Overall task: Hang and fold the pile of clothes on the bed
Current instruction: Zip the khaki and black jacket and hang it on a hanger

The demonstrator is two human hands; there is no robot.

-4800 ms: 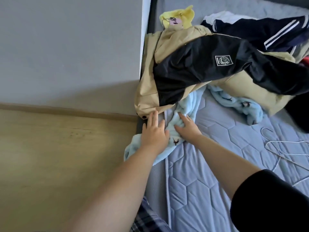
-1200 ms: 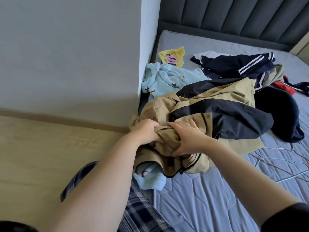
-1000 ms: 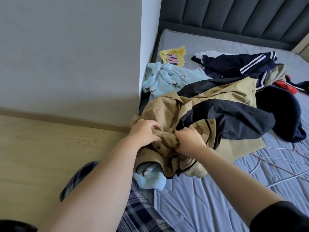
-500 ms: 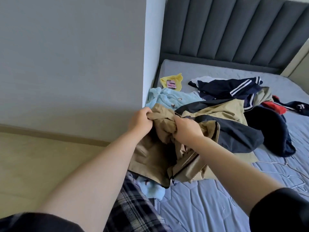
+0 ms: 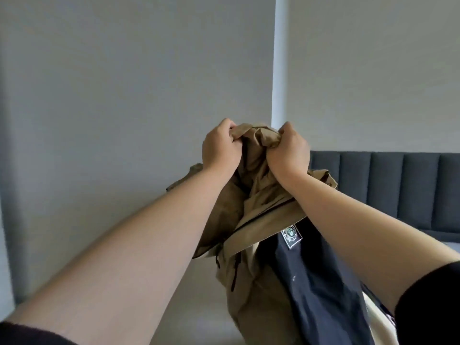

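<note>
Tan-and-navy jacket (image 5: 261,220) hanging vertically from 2 fists

Both hands, left (image 5: 220,148) and right (image 5: 288,153), clutch the tan-and-navy jacket (image 5: 263,220) aloft before a grey wall (image 5: 124,70).

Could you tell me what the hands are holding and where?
Both hands, left and right, grip the tan-and-navy jacket by bunched tan fabric at its top.

Plain grey painted wall (image 5: 124,83) across the left and centre. Narrow white vertical corner strip (image 5: 278,70) right of centre. Dark grey padded headboard with vertical channels (image 5: 398,185) at far right, below paler wall.
</note>
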